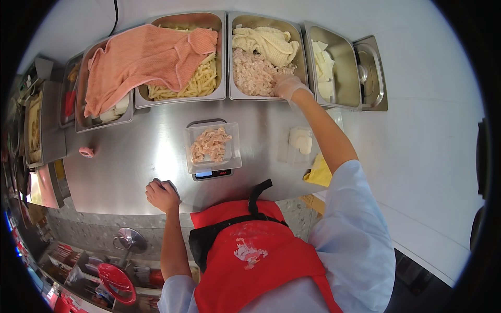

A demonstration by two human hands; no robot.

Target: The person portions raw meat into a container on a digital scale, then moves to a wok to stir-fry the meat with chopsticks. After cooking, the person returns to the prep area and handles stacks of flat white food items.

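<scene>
My right hand [289, 87], in a clear plastic glove, reaches into a steel pan [303, 74] of raw, pale pink chopped meat [252, 74]. Its fingertips are at the meat's right side, partly hidden. A cream cloth [266, 43] lies bunched over the far part of that meat. My bare left hand [162, 195] is curled around a small dark object [172, 187] at the table's front edge; what it is cannot be made out. Between my hands, a clear plastic container [236, 156] with raw meat pieces [211, 144] stands on a digital scale [213, 174], its display lit.
Pink cloth [137, 58] partly covers pans with cut fries [199, 80] and white items [115, 109]. Another pan [346, 74] holds white sheets [323, 64]. A clear tub [300, 144], yellow cloth [319, 172] and pink timer [86, 152] are on the steel table [117, 172].
</scene>
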